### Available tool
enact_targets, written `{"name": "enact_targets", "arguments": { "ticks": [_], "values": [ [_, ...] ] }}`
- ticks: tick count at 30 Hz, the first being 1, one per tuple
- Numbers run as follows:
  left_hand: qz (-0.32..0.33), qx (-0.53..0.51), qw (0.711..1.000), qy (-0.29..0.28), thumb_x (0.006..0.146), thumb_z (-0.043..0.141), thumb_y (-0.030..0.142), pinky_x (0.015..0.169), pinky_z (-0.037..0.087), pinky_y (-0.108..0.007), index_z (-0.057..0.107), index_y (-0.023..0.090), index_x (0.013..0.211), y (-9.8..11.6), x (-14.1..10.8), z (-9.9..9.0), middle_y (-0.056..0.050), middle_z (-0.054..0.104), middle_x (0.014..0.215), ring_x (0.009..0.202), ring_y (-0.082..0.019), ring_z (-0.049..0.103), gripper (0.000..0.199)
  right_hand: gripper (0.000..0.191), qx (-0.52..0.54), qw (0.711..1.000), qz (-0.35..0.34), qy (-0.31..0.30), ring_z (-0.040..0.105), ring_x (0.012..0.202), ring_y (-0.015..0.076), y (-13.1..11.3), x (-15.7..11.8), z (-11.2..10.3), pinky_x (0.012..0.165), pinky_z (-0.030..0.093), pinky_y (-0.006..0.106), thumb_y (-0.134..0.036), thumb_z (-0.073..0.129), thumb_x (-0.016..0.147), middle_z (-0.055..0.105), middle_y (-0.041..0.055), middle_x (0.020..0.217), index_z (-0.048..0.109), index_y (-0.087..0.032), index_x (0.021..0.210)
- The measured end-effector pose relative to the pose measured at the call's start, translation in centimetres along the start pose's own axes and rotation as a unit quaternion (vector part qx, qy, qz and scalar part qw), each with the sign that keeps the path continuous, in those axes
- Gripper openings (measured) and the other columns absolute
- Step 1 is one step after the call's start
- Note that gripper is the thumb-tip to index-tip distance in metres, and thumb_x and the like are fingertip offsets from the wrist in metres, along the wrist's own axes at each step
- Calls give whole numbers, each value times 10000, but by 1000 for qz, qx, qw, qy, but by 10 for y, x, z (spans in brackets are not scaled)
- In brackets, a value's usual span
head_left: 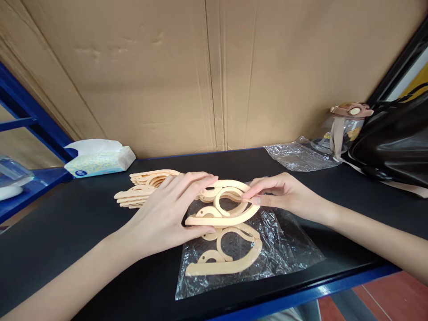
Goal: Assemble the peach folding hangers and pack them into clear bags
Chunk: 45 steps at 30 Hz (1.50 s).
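Both hands are on a beige plastic folding hanger (222,220) above a clear plastic bag (284,254). My left hand (167,209) spans its left end, fingers over the top and thumb below. At its curved right end, my right hand (281,194) pinches the rim between thumb and fingers. Another folded hanger (230,267) lies flat inside the bag, just below the held one. Behind my left hand sits a stack of similar hangers (133,195), partly hidden by that hand.
A tissue pack (100,160) stands at the back left of the black table (76,232). Toward the back right lie another clear bag (301,156), a drinking bottle (349,129) with a strap, and a black bag (397,138). A cardboard wall (150,80) rises behind.
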<state>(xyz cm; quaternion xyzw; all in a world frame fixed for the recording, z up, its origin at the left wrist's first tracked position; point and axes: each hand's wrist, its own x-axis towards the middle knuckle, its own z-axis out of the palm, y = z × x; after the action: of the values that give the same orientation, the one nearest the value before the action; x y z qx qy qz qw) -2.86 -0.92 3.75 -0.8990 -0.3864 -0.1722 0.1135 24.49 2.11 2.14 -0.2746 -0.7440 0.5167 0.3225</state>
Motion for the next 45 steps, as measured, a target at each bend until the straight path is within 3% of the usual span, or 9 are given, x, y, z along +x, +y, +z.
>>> {"name": "enact_targets", "arguments": {
  "ticks": [12, 16, 18, 22, 27, 34, 38, 41, 45],
  "values": [
    [-20, -42, 999, -24, 797, 607, 565, 937, 414, -440, 404, 251, 1354, -7, 3, -6, -79, 538, 1280, 1114, -289, 520, 671, 172, -72, 997, 2, 40, 640, 797, 134, -6, 1, -4, 769, 525, 306, -351, 661, 818, 668, 9, 857, 624, -183, 831],
    [-21, -51, 998, -7, 812, 613, 517, 940, 413, -430, 389, 259, 1356, -3, 2, -5, -76, 532, 1276, 1118, -279, 517, 643, 214, -110, 993, -25, 45, 644, 880, 158, -6, 0, -2, 807, 530, 338, -347, 611, 858, 668, 27, 945, 539, -204, 999],
    [-39, -63, 997, 13, 816, 624, 488, 941, 418, -419, 371, 267, 1359, 4, 1, -2, -70, 525, 1274, 1121, -270, 516, 639, 370, -166, 983, -68, 51, 620, 985, 179, -7, -3, 3, 852, 523, 359, -342, 618, 854, 637, 53, 1093, 470, -224, 1171],
    [-50, -86, 994, 42, 826, 613, 476, 912, 443, -414, 347, 276, 1363, 20, -1, 5, -71, 526, 1257, 1112, -278, 523, 632, 672, -345, 926, -146, 48, 560, 1075, 220, -9, -11, 14, 872, 510, 389, -409, 665, 807, 527, 95, 1270, 340, -247, 1372],
    [-57, -83, 994, 50, 848, 595, 457, 910, 448, -413, 345, 266, 1367, 28, -1, 7, -73, 529, 1245, 1104, -270, 530, 607, 748, -521, 823, -207, 88, 524, 1124, 273, -14, -15, 19, 914, 443, 435, -521, 621, 809, 534, 136, 1277, 329, -185, 1410],
    [-27, -56, 996, 63, 849, 592, 461, 884, 453, -406, 325, 270, 1398, 26, -1, 9, -76, 552, 1220, 1071, -270, 553, 639, 754, -583, 777, -220, 94, 537, 1070, 285, -15, -14, 18, 907, 392, 441, -566, 583, 813, 587, 151, 1219, 394, -116, 1388],
    [-1, -43, 997, 58, 842, 596, 480, 854, 464, -399, 317, 250, 1398, 27, 0, 11, -88, 556, 1206, 1033, -263, 565, 663, 748, -584, 777, -222, 71, 519, 1111, 278, -12, -12, 25, 938, 386, 430, -527, 600, 811, 575, 166, 1236, 407, -62, 1364],
    [-10, -79, 997, 18, 835, 603, 474, 905, 466, -417, 271, 266, 1427, 26, 0, 11, -88, 520, 1282, 1104, -272, 544, 710, 737, -559, 804, -196, 50, 514, 1126, 272, -12, -11, 23, 927, 421, 427, -462, 631, 794, 555, 158, 1244, 390, -78, 1376],
    [-49, -152, 984, -74, 816, 623, 489, 1037, 411, -460, 113, 309, 1491, 15, -3, 1, -87, 279, 1524, 1339, -298, 373, 865, 695, -506, 855, -110, 0, 525, 1137, 255, -20, -10, -9, 930, 463, 407, -399, 677, 759, 530, 113, 1257, 411, -190, 1366]
  ]
}}
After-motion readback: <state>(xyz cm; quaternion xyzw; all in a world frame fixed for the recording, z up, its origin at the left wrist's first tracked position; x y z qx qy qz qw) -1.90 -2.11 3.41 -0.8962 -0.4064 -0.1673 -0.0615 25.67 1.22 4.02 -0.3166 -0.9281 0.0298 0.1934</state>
